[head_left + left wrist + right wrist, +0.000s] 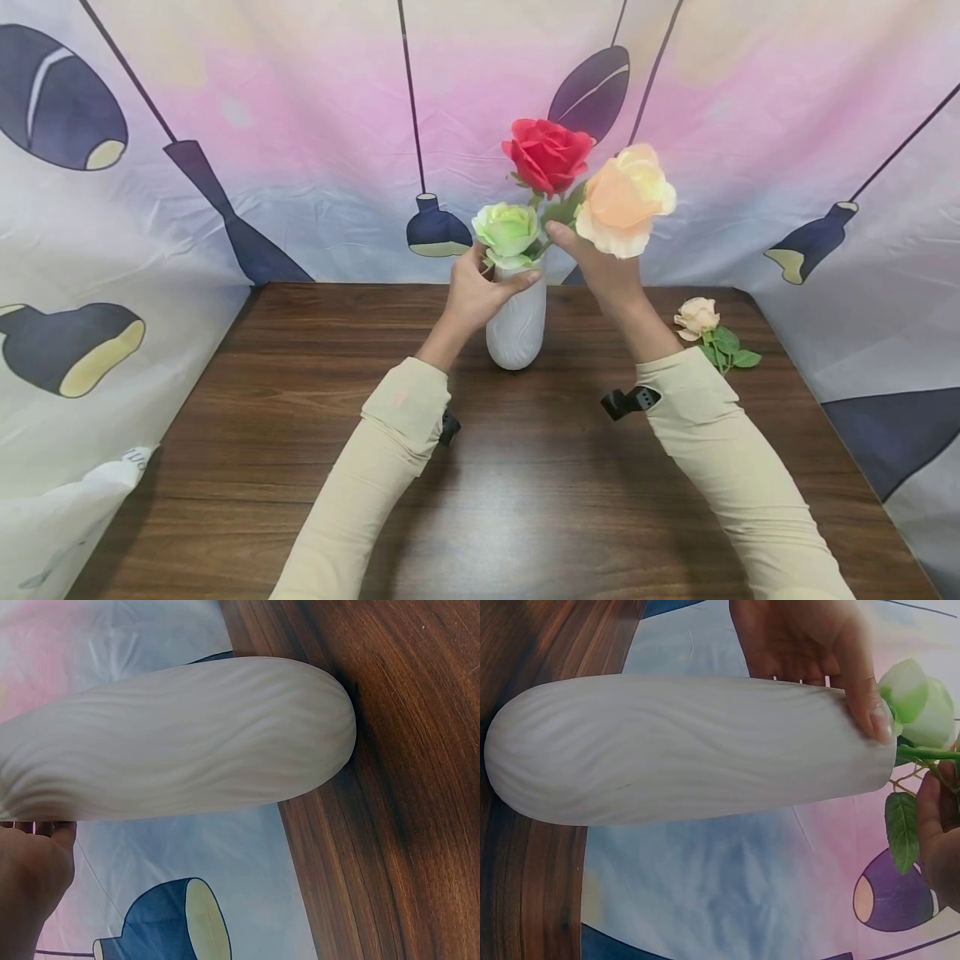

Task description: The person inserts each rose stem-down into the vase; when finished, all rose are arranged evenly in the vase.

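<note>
A white vase point(517, 325) with wavy grooves stands upright at the back of the table. Around its top my left hand point(480, 287) grips it, the thumb lying across the front just below the rim in the right wrist view. A pale green rose point(507, 229) sits low at the vase's mouth, and a red rose point(549, 157) rises behind it. My right hand point(611, 271) is right of the mouth, holding a large peach rose point(624, 200) by its stem; the bloom partly covers those fingers. Beside the right fingers a green leaf point(902, 831) hangs near the rim.
A smaller cream rose point(697, 317) with green leaves lies on the wooden table point(337, 400) to the right, beyond my right forearm. A printed cloth backdrop point(322, 167) rises right behind the table's back edge and along both sides.
</note>
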Demonstrator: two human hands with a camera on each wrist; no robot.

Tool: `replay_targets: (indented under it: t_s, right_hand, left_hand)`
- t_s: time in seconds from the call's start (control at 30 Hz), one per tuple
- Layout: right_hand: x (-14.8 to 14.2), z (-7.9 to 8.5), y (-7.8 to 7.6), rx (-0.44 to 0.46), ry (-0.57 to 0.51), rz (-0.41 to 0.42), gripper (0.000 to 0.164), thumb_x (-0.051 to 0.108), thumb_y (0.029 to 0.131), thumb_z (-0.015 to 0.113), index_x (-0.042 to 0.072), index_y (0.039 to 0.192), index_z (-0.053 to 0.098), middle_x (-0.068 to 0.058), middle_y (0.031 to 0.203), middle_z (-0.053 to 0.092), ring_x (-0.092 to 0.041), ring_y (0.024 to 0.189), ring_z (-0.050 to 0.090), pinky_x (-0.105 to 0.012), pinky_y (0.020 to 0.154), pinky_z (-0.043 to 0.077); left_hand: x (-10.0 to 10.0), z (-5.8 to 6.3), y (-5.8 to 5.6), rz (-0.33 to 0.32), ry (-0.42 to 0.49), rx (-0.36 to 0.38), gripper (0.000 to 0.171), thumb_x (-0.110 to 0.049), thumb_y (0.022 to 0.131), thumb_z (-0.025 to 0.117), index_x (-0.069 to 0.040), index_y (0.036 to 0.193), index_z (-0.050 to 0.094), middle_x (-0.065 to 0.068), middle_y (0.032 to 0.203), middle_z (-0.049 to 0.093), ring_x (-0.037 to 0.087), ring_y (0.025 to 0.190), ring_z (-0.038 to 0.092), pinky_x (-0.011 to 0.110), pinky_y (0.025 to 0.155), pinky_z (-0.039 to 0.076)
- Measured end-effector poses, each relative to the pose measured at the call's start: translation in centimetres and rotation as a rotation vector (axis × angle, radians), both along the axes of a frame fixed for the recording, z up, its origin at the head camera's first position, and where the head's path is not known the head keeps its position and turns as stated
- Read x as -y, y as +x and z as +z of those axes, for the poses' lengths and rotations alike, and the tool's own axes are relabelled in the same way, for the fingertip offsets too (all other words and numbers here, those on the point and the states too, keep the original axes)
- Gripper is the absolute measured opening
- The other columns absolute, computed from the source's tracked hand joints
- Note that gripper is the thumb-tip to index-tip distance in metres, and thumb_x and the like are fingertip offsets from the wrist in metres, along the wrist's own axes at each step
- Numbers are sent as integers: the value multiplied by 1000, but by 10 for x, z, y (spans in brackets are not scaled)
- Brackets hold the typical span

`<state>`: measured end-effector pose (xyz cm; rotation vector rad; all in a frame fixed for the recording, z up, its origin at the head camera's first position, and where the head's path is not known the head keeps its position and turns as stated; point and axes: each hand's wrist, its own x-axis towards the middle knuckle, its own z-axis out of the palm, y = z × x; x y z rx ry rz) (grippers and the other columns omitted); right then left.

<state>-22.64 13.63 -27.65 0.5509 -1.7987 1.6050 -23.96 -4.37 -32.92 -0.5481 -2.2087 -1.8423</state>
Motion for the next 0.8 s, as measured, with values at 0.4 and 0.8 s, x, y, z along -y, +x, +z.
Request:
replay_targets:
  t_s: [0.4,0.8]
  right_hand:
    - [1,3,3,6,-154,-162,54,8,82,76,-7,131,57,17,101,65,4,96,57,-20,101,48]
    - [3,3,5,36,-215,-122,40,-6,75,73,-2,114,67,23,95,69,2,94,64,-21,96,52]
  left_hand:
    - [-2,0,-1,4,2,-16,68,-16,79,87,-7,139,56,13,137,65,26,129,62,43,109,53]
    - [-1,-1,-1,3,12,-2,68,-16,79,87,-7,139,56,12,138,64,25,129,62,43,109,53]
